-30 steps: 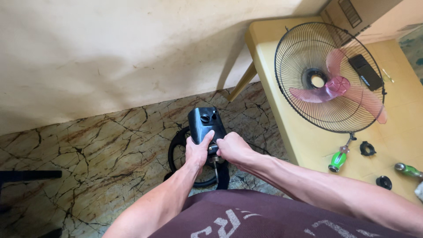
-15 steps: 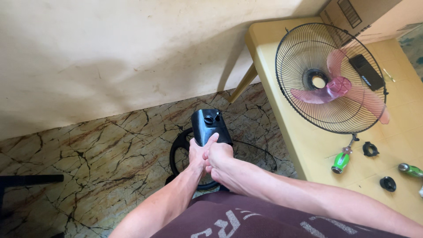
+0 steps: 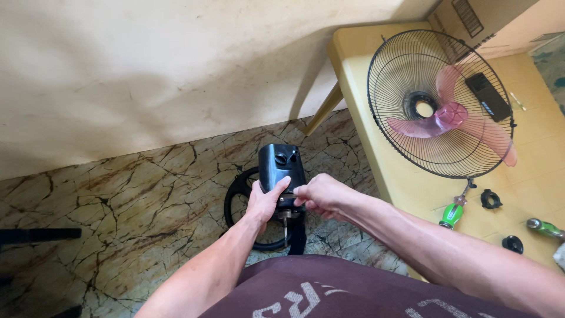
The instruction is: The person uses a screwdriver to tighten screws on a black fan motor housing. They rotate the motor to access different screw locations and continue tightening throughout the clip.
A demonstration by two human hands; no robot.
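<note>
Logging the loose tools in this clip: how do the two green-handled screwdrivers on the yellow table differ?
The nearer green-handled screwdriver lies just below the fan guard, its full handle and thin shaft in view, pointing up toward the guard. The farther green-handled screwdriver lies close to the picture's right edge, showing a metal-coloured end, its shaft not visible. Both rest flat on the yellow table, away from both hands.

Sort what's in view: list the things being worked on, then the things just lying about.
In hand:
- black fan motor housing, gripped by left hand and right hand
- black round base under it

Lying about on the yellow table:
- wire fan guard
- pink blade
- green-handled screwdriver
- black ring nut
</note>
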